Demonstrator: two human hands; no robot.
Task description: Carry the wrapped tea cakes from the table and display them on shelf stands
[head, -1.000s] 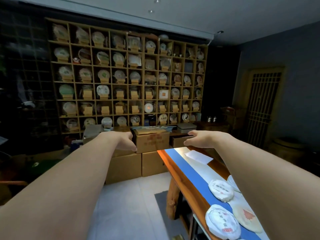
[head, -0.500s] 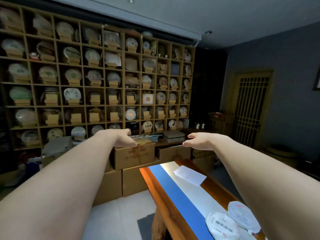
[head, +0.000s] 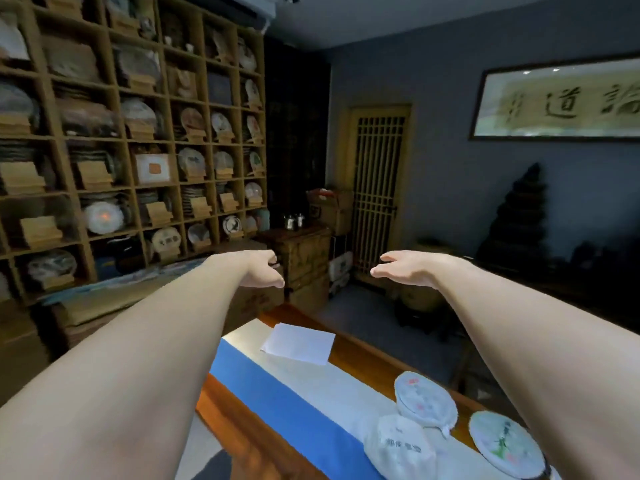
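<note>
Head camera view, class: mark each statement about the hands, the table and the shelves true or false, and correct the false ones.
1. Both hands hold nothing. True: the left hand and right hand are stretched forward with relaxed fingers.
2. Three wrapped tea cakes lie on the table. True.
3. The white sheet of paper lies on top of the tea cakes. False: it lies apart from them, nearer the table's far end.
4. The shelf unit stands to the right. False: it is on the left.
5. The table carries a red strip. False: the blue strip runs along it.
</note>
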